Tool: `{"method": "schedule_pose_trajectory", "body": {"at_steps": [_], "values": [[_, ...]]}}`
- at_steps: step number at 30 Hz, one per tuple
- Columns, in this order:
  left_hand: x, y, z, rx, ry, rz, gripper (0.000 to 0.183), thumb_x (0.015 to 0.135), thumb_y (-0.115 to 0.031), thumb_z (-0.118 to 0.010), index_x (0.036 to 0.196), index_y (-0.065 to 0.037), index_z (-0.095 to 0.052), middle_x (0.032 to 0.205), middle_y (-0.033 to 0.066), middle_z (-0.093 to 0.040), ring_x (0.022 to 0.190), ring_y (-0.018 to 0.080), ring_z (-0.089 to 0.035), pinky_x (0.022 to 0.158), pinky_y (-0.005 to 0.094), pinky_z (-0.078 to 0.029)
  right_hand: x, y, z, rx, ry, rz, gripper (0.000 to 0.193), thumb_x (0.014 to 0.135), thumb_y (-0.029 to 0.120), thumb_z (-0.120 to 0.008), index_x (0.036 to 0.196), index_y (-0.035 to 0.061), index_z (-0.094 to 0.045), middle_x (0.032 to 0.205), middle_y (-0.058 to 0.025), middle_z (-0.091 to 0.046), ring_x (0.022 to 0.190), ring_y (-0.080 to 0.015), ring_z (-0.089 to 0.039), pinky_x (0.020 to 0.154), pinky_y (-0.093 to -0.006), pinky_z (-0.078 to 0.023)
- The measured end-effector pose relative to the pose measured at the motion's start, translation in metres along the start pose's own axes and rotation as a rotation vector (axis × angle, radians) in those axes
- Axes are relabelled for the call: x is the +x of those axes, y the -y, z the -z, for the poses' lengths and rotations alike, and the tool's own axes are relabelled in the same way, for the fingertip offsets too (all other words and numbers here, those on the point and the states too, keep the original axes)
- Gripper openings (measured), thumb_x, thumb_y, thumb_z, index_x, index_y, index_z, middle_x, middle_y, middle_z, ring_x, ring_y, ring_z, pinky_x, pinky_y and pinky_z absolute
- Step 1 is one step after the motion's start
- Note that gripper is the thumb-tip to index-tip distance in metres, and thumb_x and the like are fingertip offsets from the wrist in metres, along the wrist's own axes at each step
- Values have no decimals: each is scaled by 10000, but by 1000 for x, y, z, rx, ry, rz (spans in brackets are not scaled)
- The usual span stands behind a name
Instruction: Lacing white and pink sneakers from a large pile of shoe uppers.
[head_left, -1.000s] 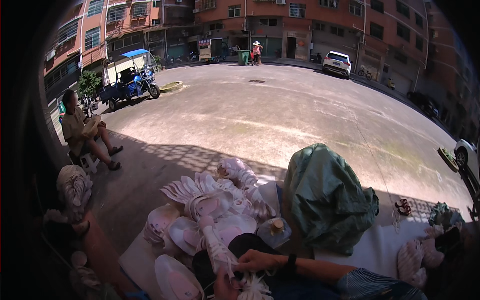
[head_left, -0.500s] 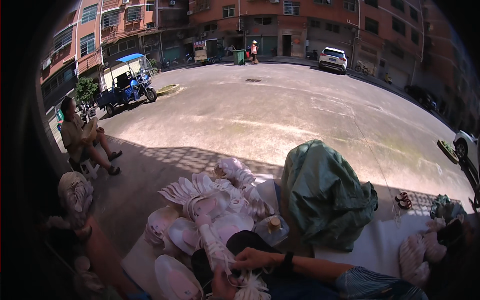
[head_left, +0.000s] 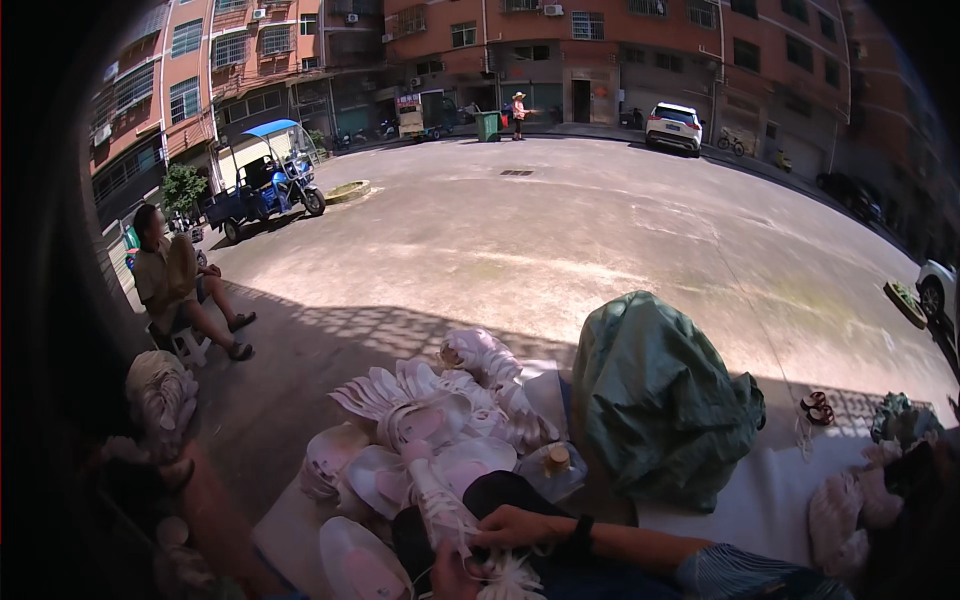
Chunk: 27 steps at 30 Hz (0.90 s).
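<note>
White laced upper point(head_left: 438, 505) in right hand point(head_left: 517, 527) — capped jug point(head_left: 548, 482) nearby, contents unclear

The right arm point(head_left: 640, 547) wears a striped sleeve point(head_left: 735, 572) and black wristband point(head_left: 581, 533).

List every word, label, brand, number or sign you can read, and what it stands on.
None is readable.
Far white car, rear plate: too small.
Sign at the far truck: too blurred.
Pink insole, lower edge: marks too small.
Laced white shoe: no text seen.
</note>
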<state>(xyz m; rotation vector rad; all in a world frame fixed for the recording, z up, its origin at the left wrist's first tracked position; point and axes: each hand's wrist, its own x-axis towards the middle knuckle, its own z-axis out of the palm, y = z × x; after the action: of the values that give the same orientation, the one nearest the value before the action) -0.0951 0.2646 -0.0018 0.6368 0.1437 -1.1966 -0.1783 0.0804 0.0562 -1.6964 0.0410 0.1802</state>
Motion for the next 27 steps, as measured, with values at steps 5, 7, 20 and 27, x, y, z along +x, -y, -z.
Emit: {"method": "schedule_pose_trajectory", "body": {"at_steps": [5, 7, 20, 27], "values": [[-4, 2, -7, 3, -59, 4, 324, 963, -351, -471, 1109, -82, -579, 905, 47, -636, 693, 177, -616, 578, 330, -546, -1, 2, -1, -53, -21, 37, 372, 943, 328, -572, 816, -17, -635, 660, 52, -528, 642, -17, -439, 553, -250, -409], [-1, 2, -1, 4, -27, -1, 317, 963, -353, -471, 1083, -83, -585, 861, 37, -628, 657, 163, -599, 557, 319, -533, 1, -2, 0, -37, -16, 25, 370, 944, 326, -570, 822, -17, -637, 660, 51, -527, 644, -17, -441, 557, -248, -410], [-4, 2, -13, 87, -76, -55, 319, 970, -363, -452, 1012, -82, -597, 733, 25, -602, 527, 138, -546, 483, 307, -496, 2, -10, 3, -19, 17, -4, 340, 949, 312, -566, 911, -11, -663, 725, 48, -580, 694, -20, -483, 613, -235, -447], [-8, 0, -14, 75, -81, -26, 310, 981, -343, -426, 1028, -86, -591, 780, 27, -622, 562, 131, -561, 505, 304, -499, 1, -8, 0, 17, 11, -75, 326, 948, 305, -562, 970, 0, -676, 746, 39, -610, 710, -28, -517, 629, -240, -460]]}}
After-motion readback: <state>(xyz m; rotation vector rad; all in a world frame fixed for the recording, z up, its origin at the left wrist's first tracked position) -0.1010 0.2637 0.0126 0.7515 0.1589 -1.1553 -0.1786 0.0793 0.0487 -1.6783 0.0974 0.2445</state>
